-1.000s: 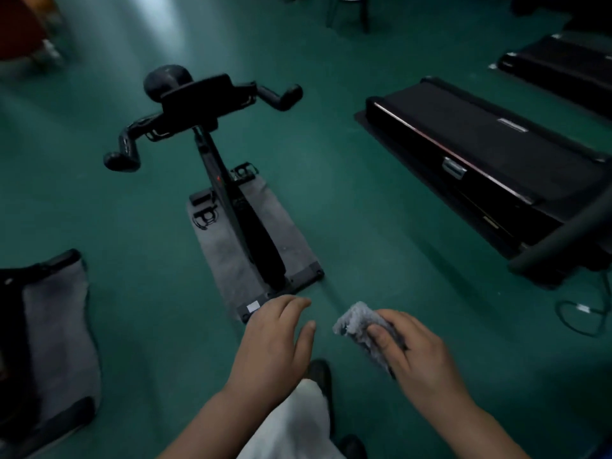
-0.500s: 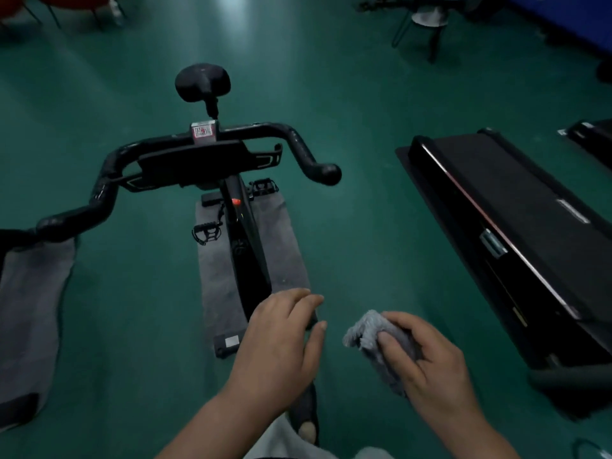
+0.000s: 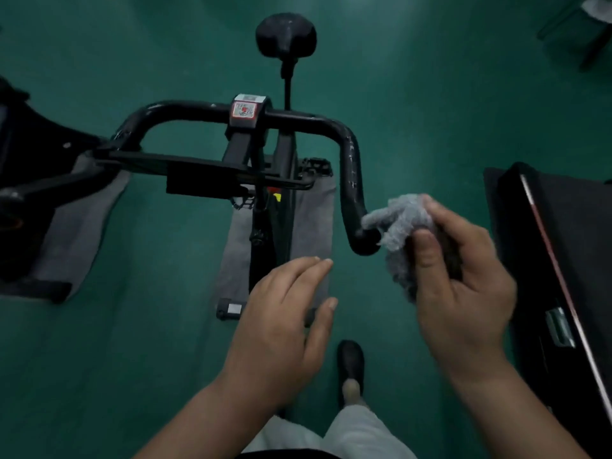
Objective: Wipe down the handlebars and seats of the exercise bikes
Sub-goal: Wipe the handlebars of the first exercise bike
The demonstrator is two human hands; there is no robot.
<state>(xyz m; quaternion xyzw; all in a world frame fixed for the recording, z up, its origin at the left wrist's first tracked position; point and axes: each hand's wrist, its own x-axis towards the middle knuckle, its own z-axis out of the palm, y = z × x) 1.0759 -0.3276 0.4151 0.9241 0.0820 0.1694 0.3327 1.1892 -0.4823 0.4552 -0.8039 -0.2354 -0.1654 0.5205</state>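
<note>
Your right hand [image 3: 463, 293] bunches a grey cloth [image 3: 402, 226] against the handlebar [image 3: 352, 180] end, apparently touching it. Your left hand [image 3: 281, 326] hovers loose-fingered, empty; the seat [image 3: 286, 34] sits beyond

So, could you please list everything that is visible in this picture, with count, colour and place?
exercise bike: one, black, centre, on a mat
handlebars: one set, black, across the middle; the right end touches the cloth
seat: one, black, top centre
label: one, red and white, middle of the handlebars
mat: one, grey, under the bike
second machine: one, black, left edge, on another grey mat
treadmill: one, black, right edge
floor: green, all around
cloth: one, grey, in the right hand
shoe: one, black, bottom centre
left hand: open, holds nothing
right hand: holds the cloth at the handlebar end
</note>
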